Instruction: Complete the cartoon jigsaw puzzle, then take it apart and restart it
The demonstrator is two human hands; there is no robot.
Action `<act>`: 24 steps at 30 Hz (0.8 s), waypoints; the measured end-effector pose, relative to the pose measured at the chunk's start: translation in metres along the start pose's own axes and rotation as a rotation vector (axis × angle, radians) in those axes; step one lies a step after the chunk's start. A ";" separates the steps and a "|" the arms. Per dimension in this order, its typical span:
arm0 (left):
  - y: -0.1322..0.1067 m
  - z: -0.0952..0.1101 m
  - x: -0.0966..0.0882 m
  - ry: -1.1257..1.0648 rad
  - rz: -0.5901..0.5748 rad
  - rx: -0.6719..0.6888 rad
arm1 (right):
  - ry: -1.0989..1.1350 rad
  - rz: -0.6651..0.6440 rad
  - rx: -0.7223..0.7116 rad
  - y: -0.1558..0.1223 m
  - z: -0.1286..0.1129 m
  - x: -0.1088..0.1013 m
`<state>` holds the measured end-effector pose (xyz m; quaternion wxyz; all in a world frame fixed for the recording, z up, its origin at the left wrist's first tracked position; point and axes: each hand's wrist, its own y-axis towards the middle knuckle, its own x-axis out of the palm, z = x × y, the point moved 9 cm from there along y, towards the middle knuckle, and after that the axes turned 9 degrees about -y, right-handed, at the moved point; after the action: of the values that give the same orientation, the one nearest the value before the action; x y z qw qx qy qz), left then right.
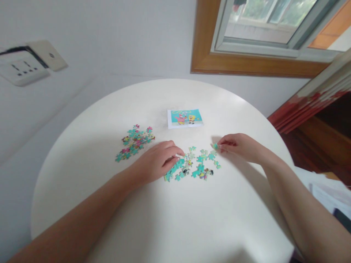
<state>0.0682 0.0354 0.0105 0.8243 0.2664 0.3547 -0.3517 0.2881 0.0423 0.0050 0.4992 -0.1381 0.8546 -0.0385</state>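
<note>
My right hand (238, 146) pinches a small teal jigsaw puzzle piece (215, 145) between thumb and fingertips, just above the table. My left hand (159, 160) is curled, thumb and index finger close together over the left end of the puzzle pieces; what they grip, if anything, I cannot make out. Beside its thumb lies a strip of teal puzzle pieces (171, 172) that look joined. Between the hands are several more pieces, among them a cluster (200, 168) of teal, yellow and dark ones. Left of my left hand spreads a pile of puzzle pieces (137, 140) in teal, pink and yellow.
A picture card (186, 118) with a pink and a yellow cartoon figure lies beyond the pieces on the round white table (175, 226). A wall with a socket (26, 67) and a wood-framed window (260, 64) stand behind. Papers (329, 193) lie at the right.
</note>
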 end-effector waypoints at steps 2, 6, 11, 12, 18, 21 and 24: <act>0.000 -0.001 0.000 -0.003 -0.002 0.003 | -0.070 0.006 0.007 0.000 0.000 0.000; -0.001 -0.001 0.000 -0.001 -0.009 0.000 | -0.094 0.041 0.008 0.000 0.001 -0.001; -0.001 -0.001 0.000 -0.001 -0.011 -0.006 | -0.179 0.133 -0.008 -0.002 0.001 -0.009; -0.001 -0.001 0.000 -0.002 -0.010 -0.008 | -0.181 0.146 -0.014 -0.002 0.000 -0.010; -0.001 -0.002 0.000 0.002 -0.013 -0.014 | -0.109 0.125 -0.109 -0.008 -0.019 -0.009; 0.000 -0.003 0.000 -0.002 -0.013 -0.015 | -0.063 0.090 -0.187 -0.014 -0.037 -0.004; 0.000 -0.005 -0.002 -0.006 -0.012 -0.025 | -0.033 0.005 -0.279 -0.020 -0.055 0.005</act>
<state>0.0655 0.0396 0.0090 0.8265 0.2528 0.3583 -0.3530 0.2426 0.0174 0.0319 0.4891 -0.2046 0.8437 0.0842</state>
